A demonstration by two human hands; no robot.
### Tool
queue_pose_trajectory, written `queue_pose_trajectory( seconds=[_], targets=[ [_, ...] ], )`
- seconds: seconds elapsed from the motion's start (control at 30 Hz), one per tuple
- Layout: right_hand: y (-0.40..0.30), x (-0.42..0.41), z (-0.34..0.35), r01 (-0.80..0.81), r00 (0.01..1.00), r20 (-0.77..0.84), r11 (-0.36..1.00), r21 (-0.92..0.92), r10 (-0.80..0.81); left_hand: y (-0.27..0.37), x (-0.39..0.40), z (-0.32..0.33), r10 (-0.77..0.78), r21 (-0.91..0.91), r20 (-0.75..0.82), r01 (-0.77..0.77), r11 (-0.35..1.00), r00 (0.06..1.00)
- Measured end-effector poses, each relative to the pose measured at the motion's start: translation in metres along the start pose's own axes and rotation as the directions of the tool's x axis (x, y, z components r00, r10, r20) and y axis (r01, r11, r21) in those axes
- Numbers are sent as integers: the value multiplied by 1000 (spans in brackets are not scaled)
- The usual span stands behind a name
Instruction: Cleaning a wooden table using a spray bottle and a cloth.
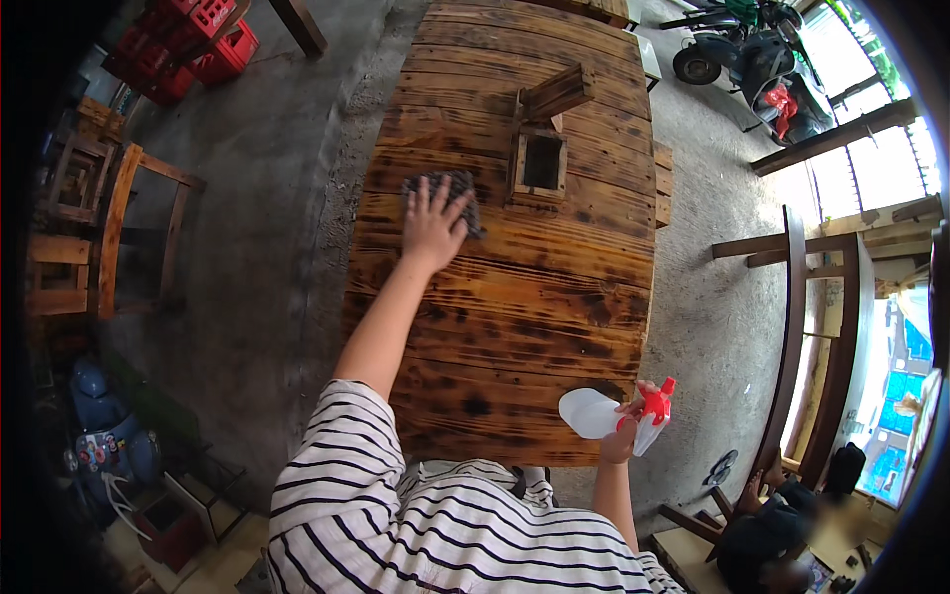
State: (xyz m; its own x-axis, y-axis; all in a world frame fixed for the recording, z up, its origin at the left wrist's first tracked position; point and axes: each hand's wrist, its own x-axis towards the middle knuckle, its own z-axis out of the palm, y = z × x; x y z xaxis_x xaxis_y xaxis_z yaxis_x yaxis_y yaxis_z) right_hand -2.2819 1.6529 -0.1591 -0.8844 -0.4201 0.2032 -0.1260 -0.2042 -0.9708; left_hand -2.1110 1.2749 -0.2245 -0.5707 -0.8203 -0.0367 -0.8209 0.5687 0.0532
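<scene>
A long table of scorched wooden planks [534, 312] stretches out before me. My left hand [434, 223] lies flat with spread fingers on a dark grey cloth [472, 200], pressing it to the tabletop near the left edge. At the near right corner my right hand [623, 434] is closed around the neck of a spray bottle [588, 413] with a translucent white body and a red trigger head. The bottle is tilted onto its side. Right of the cloth stands a wooden box [539, 167] with an open, dark compartment and a raised wooden piece behind it.
Wooden frames [119, 230] and red plastic crates [223, 52] stand on the left. A parked scooter [779, 74] is at the upper right, a wooden bench [794, 312] at the right. Another person [772, 527] sits at the lower right. A blue scooter [111, 431] is at the lower left.
</scene>
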Motion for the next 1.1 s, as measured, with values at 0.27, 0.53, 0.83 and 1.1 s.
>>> queue_pose_trajectory(
  seconds=[0.27,0.53,0.83,1.1],
  targets=[
    [2,-1,-8,22,999,44,1000,18,-23,-22,-20,-11,83,97,76,-90,991,994],
    [4,-4,-4,-62,998,0,998,1,62,-46,-58,-3,-223,59,0,223,973,975],
    [-5,1,1,47,999,29,980,-191,-43,155,-96,9,421,-79,89,-414,907,903],
    [-7,-5,-4,-24,997,66,974,-225,40,259,20,33,472,-154,-108,-484,861,875]
  ],
)
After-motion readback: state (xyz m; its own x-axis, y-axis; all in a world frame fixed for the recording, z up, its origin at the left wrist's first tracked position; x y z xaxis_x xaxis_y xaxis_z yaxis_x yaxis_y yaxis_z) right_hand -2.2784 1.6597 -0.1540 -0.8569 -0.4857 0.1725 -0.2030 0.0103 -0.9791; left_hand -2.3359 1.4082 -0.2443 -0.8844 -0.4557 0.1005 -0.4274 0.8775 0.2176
